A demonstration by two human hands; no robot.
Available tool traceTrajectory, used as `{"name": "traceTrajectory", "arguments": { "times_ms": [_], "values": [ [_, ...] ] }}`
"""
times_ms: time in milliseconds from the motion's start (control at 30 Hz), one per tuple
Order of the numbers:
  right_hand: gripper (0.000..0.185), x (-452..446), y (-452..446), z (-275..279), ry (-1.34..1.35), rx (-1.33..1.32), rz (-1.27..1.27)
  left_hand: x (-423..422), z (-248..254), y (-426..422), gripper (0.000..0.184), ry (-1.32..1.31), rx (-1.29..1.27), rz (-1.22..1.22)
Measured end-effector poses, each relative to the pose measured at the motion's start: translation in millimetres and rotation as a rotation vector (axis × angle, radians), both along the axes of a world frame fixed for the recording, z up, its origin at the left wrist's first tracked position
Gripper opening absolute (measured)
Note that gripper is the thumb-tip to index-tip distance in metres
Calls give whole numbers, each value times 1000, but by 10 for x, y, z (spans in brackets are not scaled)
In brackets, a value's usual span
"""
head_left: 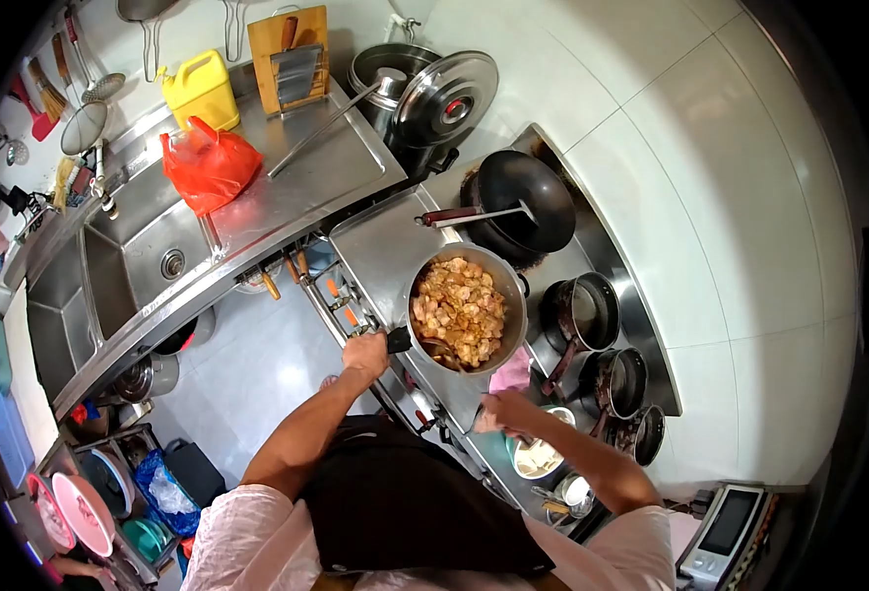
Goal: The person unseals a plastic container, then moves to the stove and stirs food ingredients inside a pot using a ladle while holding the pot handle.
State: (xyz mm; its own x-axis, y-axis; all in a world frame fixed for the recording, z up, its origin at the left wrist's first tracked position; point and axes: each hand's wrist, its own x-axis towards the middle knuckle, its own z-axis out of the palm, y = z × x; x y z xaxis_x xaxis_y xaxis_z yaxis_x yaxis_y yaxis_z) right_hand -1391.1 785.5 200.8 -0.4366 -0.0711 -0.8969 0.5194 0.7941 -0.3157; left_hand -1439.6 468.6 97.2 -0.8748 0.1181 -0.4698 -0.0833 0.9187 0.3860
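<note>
My left hand (365, 355) is wrapped around the black handle (398, 341) of a deep metal pot (516, 295). Chunks of browned, sauced meat (461, 303) fill the pot, and a metal spoon or ladle (441, 352) lies among them near the close rim. My right hand (505, 412) is closed beside the pot, above the counter; what its fingers hold is too unclear to name. Just by it is a pink cloth (511, 372). Below the right forearm sits a white bowl (564, 417) with pale slices (536, 458) in it.
A black wok (528, 197) with a long-handled tool across it stands beyond the pot. Several small dark pans (592, 310) line the right side. At left are a sink (149, 258), a red plastic bag (210, 165), a yellow jug (201, 91) and a knife rack (289, 59).
</note>
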Motion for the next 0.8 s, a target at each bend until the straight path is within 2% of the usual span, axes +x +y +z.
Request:
{"name": "traceTrajectory", "arguments": {
  "times_ms": [100,200,300,333,433,567,700,800],
  "values": [
    [51,33,-399,-149,70,-75,-200,-31,-12,-46,26,-16,-19,-14],
    [44,172,-530,-461,262,-114,-190,-32,-30,-9,25,-32,-30,-25],
    [46,251,-835,-623,497,-31,-251,-30,42,-3,25,-32,-18,12],
    [48,245,-962,-620,492,-33,-324,-38,51,-5,26,-39,-23,4],
    [48,234,-1177,-750,307,-299,-675,-15,24,-14,26,-40,-40,-8],
    [46,378,-1198,-472,144,-471,-884,-9,-37,-11,24,14,-36,10],
    [44,356,-855,-128,86,-493,-908,-1,-1,-4,23,11,-33,10],
    [44,177,-666,156,239,-404,-818,11,68,3,23,2,-24,2]
  ]
}}
